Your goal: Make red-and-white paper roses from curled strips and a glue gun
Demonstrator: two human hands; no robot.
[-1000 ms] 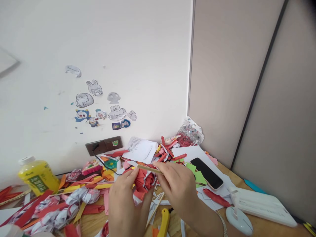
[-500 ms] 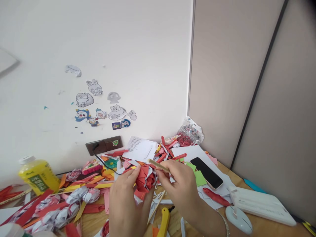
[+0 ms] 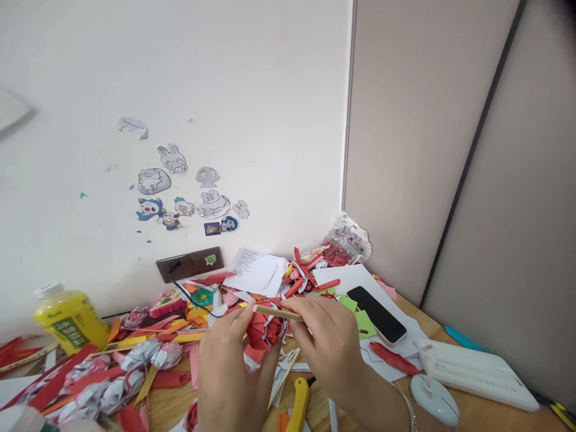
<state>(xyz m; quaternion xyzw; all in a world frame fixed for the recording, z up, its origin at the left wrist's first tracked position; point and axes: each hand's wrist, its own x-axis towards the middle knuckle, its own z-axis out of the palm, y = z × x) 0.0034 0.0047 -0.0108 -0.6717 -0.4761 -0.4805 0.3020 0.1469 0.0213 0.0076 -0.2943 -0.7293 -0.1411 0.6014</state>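
Observation:
A folded red and white paper flower point(image 3: 264, 330) rests in my left hand point(image 3: 234, 366), whose fingers wrap round its left side and underside. My right hand point(image 3: 330, 339) pinches a thin wooden stick point(image 3: 276, 312), which lies nearly level across the top of the flower, its free end close to my left index finger. The fingertips of my right hand are near the flower's right edge. Below the hands a yellow-handled tool point(image 3: 299, 405) lies on the wooden table point(image 3: 168, 401).
Paper strips and twisted paper pieces point(image 3: 108, 393) cover the left side, near a yellow bottle point(image 3: 72, 318). To the right are a black phone point(image 3: 377, 315), white sheets, green squares point(image 3: 365, 324), a white mouse point(image 3: 434, 401) and a white box-like device point(image 3: 479, 373). A wall stands behind.
The stick in my right hand has swung down and left, from slanting beside the flower to lying across its top. My left hand and the flower have hardly moved.

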